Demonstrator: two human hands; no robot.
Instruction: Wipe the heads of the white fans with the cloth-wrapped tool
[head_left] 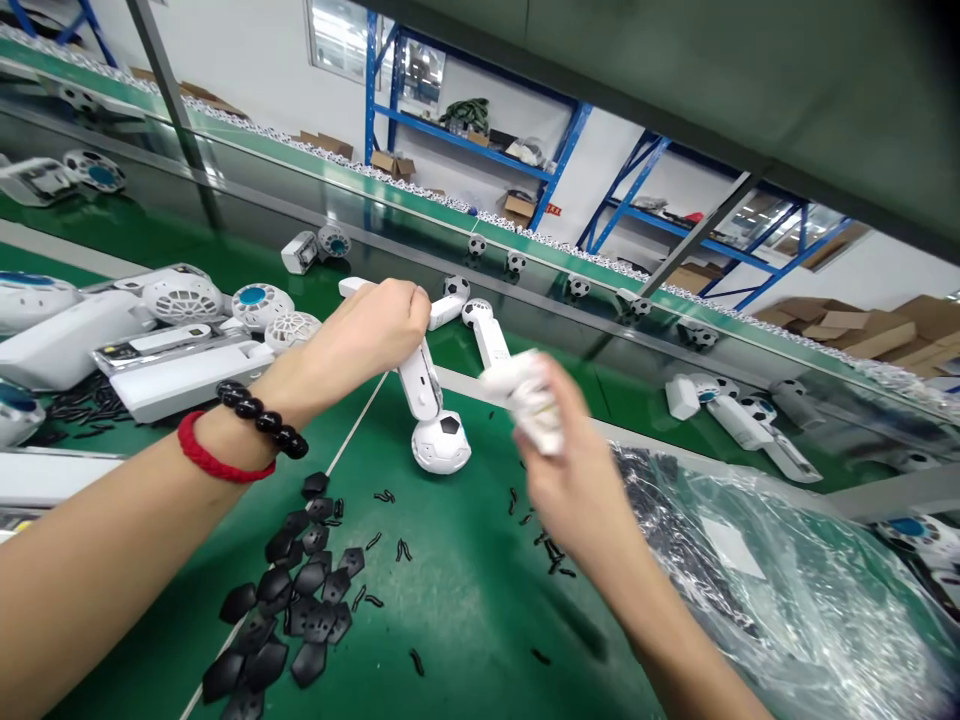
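Observation:
My left hand [379,325], with a black bead bracelet and a red cord at the wrist, is closed around the upper end of a white device [420,385]. Its round head, patterned like a football [441,443], points down over the green table. A white end sticks out left of the fist. My right hand [566,465], blurred by motion, grips a crumpled white cloth [538,405]. Just beyond the cloth lies another white device [491,340] with a round grille. Black pentagonal pieces [307,580] lie in a pile below my left forearm, near small black strips [405,550].
Several white devices [187,350] are heaped at the left. A clear plastic bag [795,580] with black pieces lies at the right. Beyond the table edge runs a green conveyor belt [600,390] carrying more devices. A grey shelf [675,90] hangs overhead.

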